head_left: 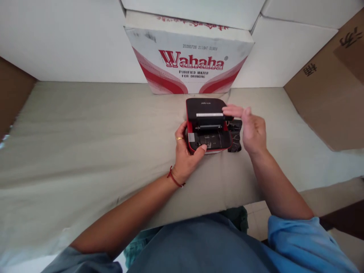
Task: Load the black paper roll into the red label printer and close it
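Note:
A black and red device [210, 141] like a small printer stands on the cloth, its upper part raised over a roller and a dark recess. My left hand [186, 153] grips its left front corner, thumb on the black lower part and fingers round the side. At its upper right edge, my right hand [253, 129] reaches in with fingers stretched out, the tips at the raised black cover [206, 106]. No object shows in that hand. Between it and the device, a crumpled-looking black item [235, 138] with pale lines lies partly hidden.
A pale cloth [99, 151] covers the table. Behind the device stands a white and red water carton [196, 57]. White boxes [76, 41] line the back, and a brown cardboard box [332, 87] with black writing is at the right. Another brown box [14, 98] borders the left.

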{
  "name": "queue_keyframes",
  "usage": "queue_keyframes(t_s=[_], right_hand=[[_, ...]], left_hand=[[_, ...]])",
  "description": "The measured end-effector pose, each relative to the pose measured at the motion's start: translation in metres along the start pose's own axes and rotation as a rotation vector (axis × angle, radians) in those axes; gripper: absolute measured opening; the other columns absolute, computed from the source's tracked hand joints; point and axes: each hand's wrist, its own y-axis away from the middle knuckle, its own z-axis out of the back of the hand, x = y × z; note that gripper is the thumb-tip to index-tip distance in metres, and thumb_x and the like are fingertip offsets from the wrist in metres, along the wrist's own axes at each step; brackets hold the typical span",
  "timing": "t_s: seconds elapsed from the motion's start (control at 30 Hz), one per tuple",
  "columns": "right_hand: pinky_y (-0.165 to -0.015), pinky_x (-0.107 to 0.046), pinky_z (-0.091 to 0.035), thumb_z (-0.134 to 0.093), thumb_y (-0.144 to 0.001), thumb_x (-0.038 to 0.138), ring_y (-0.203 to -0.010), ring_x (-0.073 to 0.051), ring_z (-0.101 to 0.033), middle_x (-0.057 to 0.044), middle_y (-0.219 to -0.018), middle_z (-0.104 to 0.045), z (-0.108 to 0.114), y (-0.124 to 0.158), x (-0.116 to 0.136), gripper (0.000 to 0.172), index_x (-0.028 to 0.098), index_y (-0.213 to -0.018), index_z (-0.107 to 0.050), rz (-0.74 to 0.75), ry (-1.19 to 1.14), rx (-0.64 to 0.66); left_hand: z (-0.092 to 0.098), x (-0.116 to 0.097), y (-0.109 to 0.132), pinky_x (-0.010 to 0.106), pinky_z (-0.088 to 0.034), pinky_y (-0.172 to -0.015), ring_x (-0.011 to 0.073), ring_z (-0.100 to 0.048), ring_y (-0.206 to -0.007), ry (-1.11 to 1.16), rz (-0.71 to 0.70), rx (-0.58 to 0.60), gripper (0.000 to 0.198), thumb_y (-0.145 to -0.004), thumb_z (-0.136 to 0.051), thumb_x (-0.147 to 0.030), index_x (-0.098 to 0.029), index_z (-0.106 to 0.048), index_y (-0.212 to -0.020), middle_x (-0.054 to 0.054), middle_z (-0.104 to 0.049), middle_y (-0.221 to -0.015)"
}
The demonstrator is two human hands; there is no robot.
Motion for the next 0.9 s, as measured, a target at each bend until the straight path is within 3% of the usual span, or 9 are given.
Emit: queue_keyframes(t_s=[0.07, 0.2, 0.27, 0.37, 0.43, 0.5, 0.73, 0.9], right_hand=[[-0.14, -0.058, -0.038, -0.018, -0.123, 0.053, -0.155, -0.026, -0.068, -0.005, -0.147, -0.084, -0.002, 0.019, -0.002, 0.071, 0.034, -0.132, -0.086, 0.075, 0.003, 0.007], [-0.145, -0.06, -0.029, -0.035, -0.12, 0.039, -0.153, -0.026, -0.07, -0.005, -0.147, -0.084, -0.008, 0.034, -0.004, 0.053, 0.032, -0.131, -0.086, 0.169, 0.076, -0.031], [-0.144, -0.06, -0.031, -0.038, -0.119, 0.036, -0.152, -0.026, -0.071, -0.004, -0.146, -0.085, -0.012, 0.034, -0.006, 0.049, 0.032, -0.131, -0.086, 0.186, 0.098, -0.038], [-0.139, -0.058, -0.042, -0.045, -0.118, 0.036, -0.147, -0.027, -0.075, -0.005, -0.142, -0.086, -0.021, 0.033, -0.012, 0.042, 0.03, -0.129, -0.085, 0.26, 0.044, -0.123], [-0.133, -0.054, -0.051, -0.047, -0.118, 0.035, -0.144, -0.027, -0.076, -0.006, -0.139, -0.088, -0.028, 0.034, -0.016, 0.04, 0.028, -0.129, -0.085, 0.319, -0.024, -0.211], [-0.129, -0.053, -0.054, -0.047, -0.118, 0.034, -0.145, -0.028, -0.076, -0.007, -0.139, -0.087, -0.033, 0.036, -0.018, 0.039, 0.028, -0.132, -0.084, 0.343, -0.066, -0.255], [-0.135, -0.064, -0.046, -0.047, -0.115, 0.043, -0.153, -0.036, -0.068, -0.006, -0.156, -0.078, -0.027, 0.049, -0.009, 0.044, 0.033, -0.142, -0.08, 0.411, -0.042, -0.224], [-0.139, -0.066, -0.04, -0.052, -0.113, 0.041, -0.148, -0.036, -0.071, -0.003, -0.134, -0.088, -0.025, 0.054, -0.006, 0.039, 0.035, -0.139, -0.082, 0.502, -0.055, -0.233]], left_hand=[[0.001, 0.0, 0.0, 0.054, -0.043, -0.137, 0.0359, -0.054, -0.158, -0.008, -0.011, 0.006, 0.088, -0.092, -0.085, -0.068, -0.033, -0.045, -0.163, 0.013, -0.052, -0.167], [0.001, 0.001, 0.001, 0.053, -0.045, -0.134, 0.0351, -0.056, -0.155, -0.002, -0.02, 0.021, 0.089, -0.091, -0.087, -0.068, -0.033, -0.046, -0.162, 0.012, -0.055, -0.165], [0.002, 0.002, 0.001, 0.052, -0.045, -0.134, 0.0339, -0.056, -0.154, 0.049, 0.001, 0.011, 0.089, -0.09, -0.089, -0.068, -0.034, -0.048, -0.161, 0.01, -0.057, -0.164], [0.006, 0.004, -0.003, 0.049, -0.046, -0.133, 0.0315, -0.058, -0.152, 0.212, 0.074, -0.042, 0.073, -0.095, -0.081, -0.073, -0.034, -0.059, -0.152, 0.008, -0.061, -0.159], [0.012, 0.006, -0.01, 0.048, -0.048, -0.13, 0.0305, -0.061, -0.148, 0.289, 0.135, -0.066, 0.062, -0.098, -0.076, -0.075, -0.032, -0.066, -0.143, 0.007, -0.065, -0.153], [0.019, 0.008, -0.017, 0.046, -0.049, -0.127, 0.0299, -0.062, -0.144, 0.293, 0.158, -0.066, 0.058, -0.094, -0.085, -0.068, -0.032, -0.069, -0.137, 0.006, -0.068, -0.147], [0.029, 0.015, -0.026, 0.047, -0.051, -0.126, 0.0306, -0.061, -0.147, 0.324, 0.178, -0.025, 0.063, -0.086, -0.094, -0.06, -0.035, -0.07, -0.138, 0.005, -0.068, -0.151], [0.029, 0.016, -0.024, 0.047, -0.049, -0.128, 0.0299, -0.061, -0.147, 0.302, 0.173, -0.056, 0.063, -0.085, -0.095, -0.062, -0.034, -0.071, -0.137, 0.005, -0.066, -0.153]])
